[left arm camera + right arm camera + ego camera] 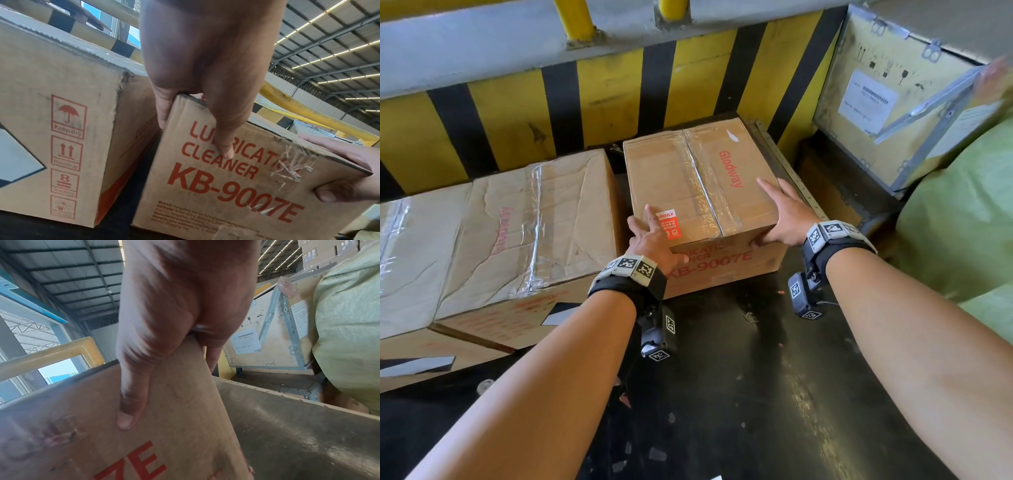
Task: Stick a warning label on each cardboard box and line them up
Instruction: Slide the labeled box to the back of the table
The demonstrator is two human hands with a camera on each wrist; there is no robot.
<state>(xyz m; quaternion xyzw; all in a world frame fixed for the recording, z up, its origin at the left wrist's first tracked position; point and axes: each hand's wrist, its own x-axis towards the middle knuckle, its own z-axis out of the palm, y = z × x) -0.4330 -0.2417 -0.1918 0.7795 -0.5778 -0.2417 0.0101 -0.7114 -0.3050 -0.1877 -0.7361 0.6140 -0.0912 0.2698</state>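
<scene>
A small cardboard box marked KB-9007E stands on the dark floor against the striped wall. A red and white fragile label sits on its top at the near-left corner. My left hand grips that corner, thumb on the front face and fingers over the top and side. My right hand grips the near-right corner, thumb on the front face and fingers flat on top. A larger, creased cardboard box stands just to the left, a narrow gap apart.
Another cardboard box adjoins the larger one at far left. A yellow and black striped barrier runs behind. A wooden crate with metal braces and a green woven sack stand on the right. Dark floor lies in front.
</scene>
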